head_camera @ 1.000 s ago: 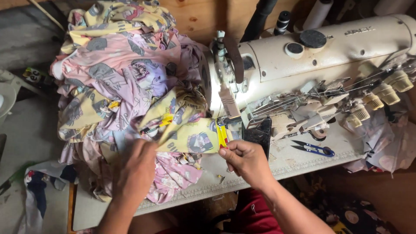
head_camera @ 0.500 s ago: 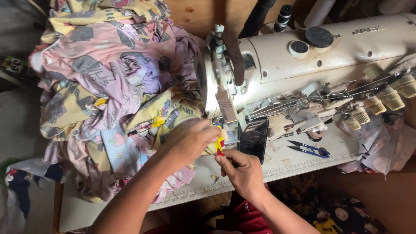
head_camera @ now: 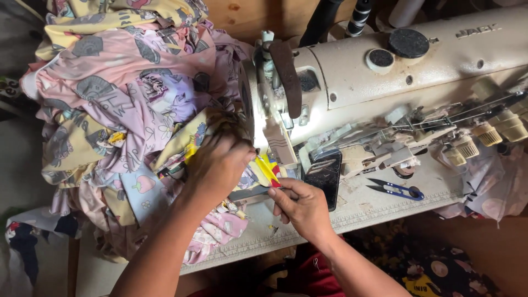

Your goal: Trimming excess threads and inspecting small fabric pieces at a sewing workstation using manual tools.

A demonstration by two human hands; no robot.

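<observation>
- Since half a second ago, my left hand (head_camera: 217,165) has settled more firmly over the yellow fabric piece (head_camera: 267,169) just in front of the sewing machine (head_camera: 385,82), and my right hand (head_camera: 302,206) has stayed pinched at that piece's near end.
- Left hand: palm down, fingers curled over the cloth and pressing it flat beside the machine's needle end; closed on the fabric rather than lifting it.
- Right hand: thumb and forefinger nipped shut on the yellow fabric piece, right where a red tip shows, just below the machine's head.
- Between the two hands, only a short stretch of the yellow piece shows, lying close to the presser foot area; I cannot tell whether it sits under the foot.
- Left of the machine, a big heap of printed fabric (head_camera: 121,99) in pink, lilac and yellow spills over the table edge, touching my left hand.
- A dark phone (head_camera: 325,177) leans against the machine's base, just right of my right hand's knuckles.
- Blue-handled thread snips (head_camera: 397,190) lie on the white table (head_camera: 363,206) under the machine's arm, well apart from both hands.
- Thread cones (head_camera: 498,129) sit at the machine's far right end, with more pale cloth below them.
</observation>
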